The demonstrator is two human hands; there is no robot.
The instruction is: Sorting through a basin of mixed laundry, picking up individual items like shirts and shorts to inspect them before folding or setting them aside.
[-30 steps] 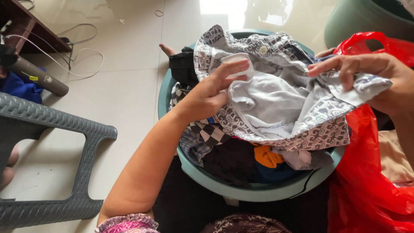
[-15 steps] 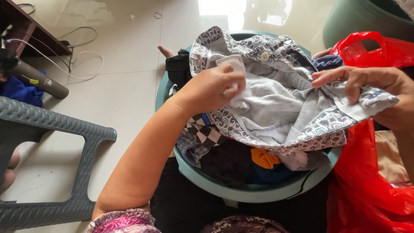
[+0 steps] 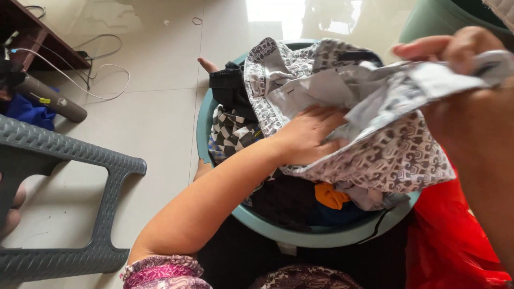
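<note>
The left hand (image 3: 308, 134) lies half open, palm down, fingers spread and pressed into the pale inner lining of a grey-and-white patterned garment (image 3: 385, 155), gathering some cloth beneath it. The right hand (image 3: 455, 51), raised close to the camera at the upper right, is clenched on the garment's far edge, lifting it so the fabric hangs over the teal laundry tub (image 3: 321, 235). A small white label (image 3: 292, 92) is sewn inside the lining, just left of the left hand's fingers. In the tub lie a checkered cloth (image 3: 233, 134) at its left rim and an orange piece (image 3: 331, 195) near its front rim. A red plastic bag (image 3: 455, 241) touches the tub's right side; a grey plastic stool (image 3: 69, 160) stands well apart to the left.
</note>
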